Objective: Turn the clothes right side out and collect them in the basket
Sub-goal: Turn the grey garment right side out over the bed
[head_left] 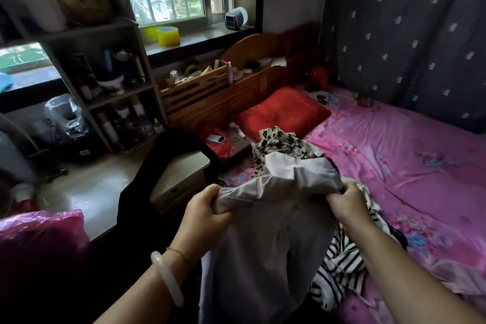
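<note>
Fingers (203, 193) on the left hand (207, 208) are clenched on a bunch of the pale grey garment (276, 231) at its top edge. Far left I see a shiny pink plastic bag (39, 239) low in the corner; I can't tell what's in it. A cluttered shelf unit (105, 60) stands behind it. A black garment (131, 192) hangs over the nightstand (178, 176). A pale bangle (168, 276) is on the left wrist. The grey garment is held up between both hands above the bed's near edge, its body hanging down. The floral garment (278, 144) lies just behind it, by the red pillow (281, 113). The right hand (347, 205) grips the same top edge, fingers curled in. A striped garment (339, 263) is heaped below that hand on the pink bed sheet (420, 166).
</note>
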Action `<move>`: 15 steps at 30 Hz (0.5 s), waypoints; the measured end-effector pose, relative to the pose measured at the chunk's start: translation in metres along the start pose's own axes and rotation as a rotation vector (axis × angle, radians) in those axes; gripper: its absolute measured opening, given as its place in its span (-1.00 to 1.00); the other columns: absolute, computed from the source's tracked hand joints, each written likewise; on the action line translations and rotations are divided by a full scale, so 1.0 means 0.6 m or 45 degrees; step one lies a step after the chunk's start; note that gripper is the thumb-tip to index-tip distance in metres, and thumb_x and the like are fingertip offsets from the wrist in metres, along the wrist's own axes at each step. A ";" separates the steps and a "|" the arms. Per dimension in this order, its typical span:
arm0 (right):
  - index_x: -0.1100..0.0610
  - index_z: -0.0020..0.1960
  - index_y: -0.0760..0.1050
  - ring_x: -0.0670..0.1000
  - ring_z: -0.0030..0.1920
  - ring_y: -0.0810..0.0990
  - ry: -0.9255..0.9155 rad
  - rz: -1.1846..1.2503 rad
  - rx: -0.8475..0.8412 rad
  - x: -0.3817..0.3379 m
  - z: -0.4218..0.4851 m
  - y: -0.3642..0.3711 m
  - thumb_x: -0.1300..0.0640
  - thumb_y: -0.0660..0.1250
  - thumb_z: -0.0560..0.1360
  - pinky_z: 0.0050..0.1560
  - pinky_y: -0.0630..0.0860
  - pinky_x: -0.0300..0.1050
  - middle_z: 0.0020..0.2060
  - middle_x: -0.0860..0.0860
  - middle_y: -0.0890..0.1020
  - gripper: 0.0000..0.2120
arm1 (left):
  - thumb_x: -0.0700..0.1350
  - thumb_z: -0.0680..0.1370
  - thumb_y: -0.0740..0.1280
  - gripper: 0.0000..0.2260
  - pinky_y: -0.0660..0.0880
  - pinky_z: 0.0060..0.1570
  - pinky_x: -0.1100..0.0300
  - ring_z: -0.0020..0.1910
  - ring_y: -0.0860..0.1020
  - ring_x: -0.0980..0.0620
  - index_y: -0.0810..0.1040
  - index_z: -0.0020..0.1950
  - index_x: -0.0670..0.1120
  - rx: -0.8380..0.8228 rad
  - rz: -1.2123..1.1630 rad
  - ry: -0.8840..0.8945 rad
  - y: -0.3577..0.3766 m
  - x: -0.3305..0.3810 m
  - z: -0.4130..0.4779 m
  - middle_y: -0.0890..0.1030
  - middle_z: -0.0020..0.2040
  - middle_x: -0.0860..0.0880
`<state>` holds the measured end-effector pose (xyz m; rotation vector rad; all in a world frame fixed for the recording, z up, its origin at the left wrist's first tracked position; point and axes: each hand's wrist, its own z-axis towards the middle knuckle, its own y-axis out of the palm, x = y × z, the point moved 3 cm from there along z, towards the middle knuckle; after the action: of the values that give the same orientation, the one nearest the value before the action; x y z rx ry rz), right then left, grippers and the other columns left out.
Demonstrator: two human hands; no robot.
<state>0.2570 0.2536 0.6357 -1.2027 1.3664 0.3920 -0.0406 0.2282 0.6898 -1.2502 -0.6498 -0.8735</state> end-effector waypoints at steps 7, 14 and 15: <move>-0.08 0.34 0.39 -0.14 0.18 0.40 -0.552 -0.392 -0.800 -0.053 -0.118 0.055 0.17 0.51 0.36 0.21 0.29 -0.41 0.18 -0.10 0.37 -0.39 | -0.32 0.35 0.51 -0.83 0.47 -0.30 0.28 -0.29 0.53 0.19 0.55 -0.18 -0.20 -0.096 -0.496 -0.010 0.023 0.070 -0.017 0.61 -0.31 -0.03; 0.18 -0.14 0.46 -0.08 -0.40 0.57 0.083 0.745 -0.816 -0.059 -0.143 0.072 0.27 0.13 0.62 -0.40 0.50 -0.27 -0.38 0.04 0.60 -0.79 | -0.03 0.33 0.52 -0.58 0.50 -0.05 0.17 -0.04 0.57 0.10 0.42 0.09 -0.03 -0.169 0.103 0.046 0.001 0.039 -0.024 0.60 -0.04 0.05; 0.18 -0.14 0.46 -0.07 -0.38 0.59 0.094 0.822 -0.835 -0.065 -0.144 0.071 0.28 0.11 0.62 -0.35 0.53 -0.26 -0.36 0.05 0.61 -0.78 | -0.03 0.34 0.50 -0.52 0.47 -0.01 0.21 0.01 0.55 0.10 0.37 0.16 0.00 -0.216 0.208 0.050 -0.002 0.027 -0.026 0.58 0.04 0.08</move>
<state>0.1670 0.2161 0.6720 -1.2640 1.7449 1.3427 -0.0336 0.2093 0.7001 -1.4139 -0.4423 -0.8280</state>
